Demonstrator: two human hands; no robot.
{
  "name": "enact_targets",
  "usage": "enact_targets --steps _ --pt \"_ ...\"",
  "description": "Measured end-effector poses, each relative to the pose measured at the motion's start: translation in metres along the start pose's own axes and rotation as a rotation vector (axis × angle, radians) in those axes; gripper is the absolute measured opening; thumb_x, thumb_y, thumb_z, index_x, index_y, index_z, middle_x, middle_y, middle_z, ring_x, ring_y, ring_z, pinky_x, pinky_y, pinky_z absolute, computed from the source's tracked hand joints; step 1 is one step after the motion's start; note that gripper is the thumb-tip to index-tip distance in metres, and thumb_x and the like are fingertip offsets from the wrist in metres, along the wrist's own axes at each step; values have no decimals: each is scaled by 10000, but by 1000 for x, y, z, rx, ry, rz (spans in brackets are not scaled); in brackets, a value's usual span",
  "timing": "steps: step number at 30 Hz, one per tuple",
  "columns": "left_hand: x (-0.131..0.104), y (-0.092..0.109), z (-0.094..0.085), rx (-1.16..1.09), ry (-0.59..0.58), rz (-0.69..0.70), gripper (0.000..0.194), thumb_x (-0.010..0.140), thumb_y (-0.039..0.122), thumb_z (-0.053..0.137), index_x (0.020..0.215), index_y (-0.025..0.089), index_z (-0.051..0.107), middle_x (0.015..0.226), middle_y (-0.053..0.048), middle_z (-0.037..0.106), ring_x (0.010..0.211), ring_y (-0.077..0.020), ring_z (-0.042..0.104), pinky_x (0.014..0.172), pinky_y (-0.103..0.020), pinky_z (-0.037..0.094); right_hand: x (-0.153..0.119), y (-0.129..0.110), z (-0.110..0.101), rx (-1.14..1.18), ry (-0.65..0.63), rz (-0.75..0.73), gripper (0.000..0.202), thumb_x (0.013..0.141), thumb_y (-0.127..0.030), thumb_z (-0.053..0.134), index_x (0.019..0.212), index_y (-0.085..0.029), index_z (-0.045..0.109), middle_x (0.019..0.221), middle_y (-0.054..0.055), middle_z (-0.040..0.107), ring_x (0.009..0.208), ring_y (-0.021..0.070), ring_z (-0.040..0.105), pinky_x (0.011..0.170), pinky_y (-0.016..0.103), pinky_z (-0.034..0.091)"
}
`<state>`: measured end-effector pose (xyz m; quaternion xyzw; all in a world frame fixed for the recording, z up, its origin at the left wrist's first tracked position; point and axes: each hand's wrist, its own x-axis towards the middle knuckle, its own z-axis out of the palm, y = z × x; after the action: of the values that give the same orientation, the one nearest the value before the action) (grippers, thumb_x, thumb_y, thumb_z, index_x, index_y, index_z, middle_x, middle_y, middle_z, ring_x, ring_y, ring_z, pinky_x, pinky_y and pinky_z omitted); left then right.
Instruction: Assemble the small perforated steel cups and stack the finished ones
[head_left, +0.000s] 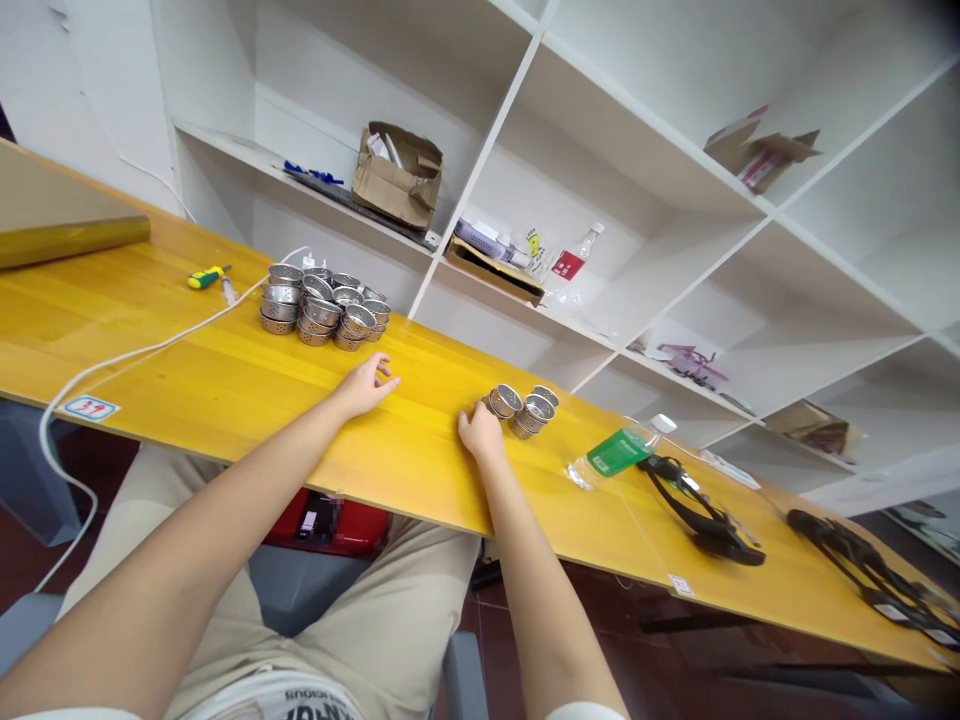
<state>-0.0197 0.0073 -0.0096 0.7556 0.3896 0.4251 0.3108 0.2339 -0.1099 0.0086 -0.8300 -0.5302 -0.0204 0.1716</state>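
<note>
My left hand (367,386) hovers over the yellow table with its fingers apart, holding nothing. Just beyond it stands a large group of stacked perforated metal cups (321,312), shiny and round. Further right, my right hand (481,432) is closed at the left side of a perforated metal cup (505,401); part of its fingers is hidden behind the hand. Beside that cup is a small stack of similar metal cups (537,410).
A bottle with a green label (621,452) and a black head strap (697,515) lie to the right. On the left are a screwdriver (208,277), a white cable (150,348) and a cardboard box (75,225). White shelves (480,165) rise behind the table (420,450).
</note>
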Motion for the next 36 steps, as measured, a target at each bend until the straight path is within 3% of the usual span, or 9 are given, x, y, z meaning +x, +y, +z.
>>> enact_targets --steps 4,14,25,31,36 --pt "0 0 0 13 -9 0 444 875 419 634 1239 198 509 1129 -59 697 748 -158 653 802 -348 525 16 0 -1 -36 17 137 387 1011 -349 489 1282 -86 575 1157 243 720 1094 329 710 949 409 531" --pt "0 -2 2 5 -23 -19 406 889 385 625 1234 205 507 1116 -47 704 713 -152 655 781 -340 512 38 12 8 3 33 184 380 987 -352 512 1271 -108 580 1186 231 711 1129 324 692 969 403 526" --pt "1 -4 3 17 -38 0 335 888 371 617 1166 199 545 1075 -45 713 693 -147 634 751 -324 505 38 24 20 78 87 224 458 967 -350 509 1352 -102 530 1262 224 682 1178 344 661 1001 422 509" --pt "1 -7 4 28 -43 21 288 888 401 600 1094 200 580 1045 -45 721 705 -156 631 755 -330 516 35 18 20 33 82 122 554 974 -324 492 1462 -67 455 1419 236 595 1298 334 589 1078 419 465" --pt "0 -4 3 52 -48 32 257 883 395 589 1051 202 605 1023 -49 732 728 -169 637 767 -335 522 29 8 23 -33 118 9 520 992 -272 443 1469 -64 458 1429 220 582 1302 301 565 1086 378 441"
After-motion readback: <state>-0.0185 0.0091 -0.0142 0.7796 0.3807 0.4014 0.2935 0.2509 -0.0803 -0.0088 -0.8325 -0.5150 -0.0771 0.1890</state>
